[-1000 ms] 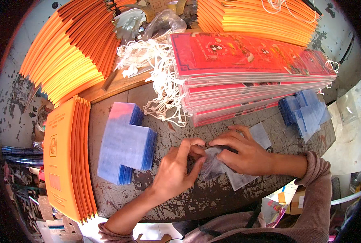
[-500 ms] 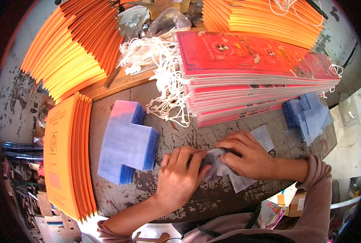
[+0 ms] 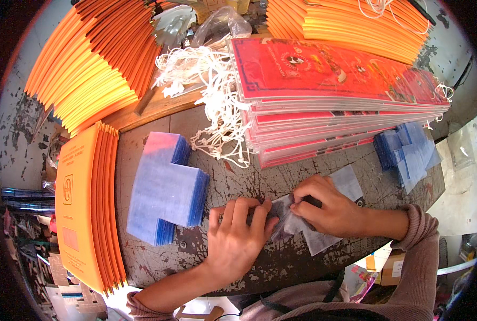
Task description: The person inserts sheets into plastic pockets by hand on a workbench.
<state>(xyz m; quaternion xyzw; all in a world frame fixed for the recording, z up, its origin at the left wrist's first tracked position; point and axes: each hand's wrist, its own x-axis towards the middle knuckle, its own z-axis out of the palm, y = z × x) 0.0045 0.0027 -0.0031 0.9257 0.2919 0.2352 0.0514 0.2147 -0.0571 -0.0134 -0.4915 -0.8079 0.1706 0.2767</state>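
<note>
A thin, translucent plastic sheet (image 3: pixel 321 242) with cut-out corners lies at the front middle of the table. My left hand (image 3: pixel 237 235) has its fingers curled over the sheet's left end, thumb pointing right. At the middle of the sheet, my right hand (image 3: pixel 328 206) pinches a crumpled part between thumb and fingers. One flap of the sheet reaches out beyond this hand and another sticks out below it. To the left of my left hand stands a neat stack of matching bluish plastic sheets (image 3: pixel 163 184). A smaller, uneven pile of bluish plastic pieces (image 3: pixel 407 152) sits at the right.
Red printed plastic pouches (image 3: pixel 324 72) are stacked behind my hands, their white cords (image 3: pixel 217 101) tangled at the left end. Orange folders (image 3: pixel 72 206) stand along the left edge. More orange stacks rise at the far left (image 3: pixel 94 69) and far right (image 3: pixel 351 27). The dark tabletop (image 3: pixel 233 187) is scratched.
My right hand's fingers have drawn in and curled tighter, uncovering more of the sheet's far flap. My left hand stays almost in place on the sheet.
</note>
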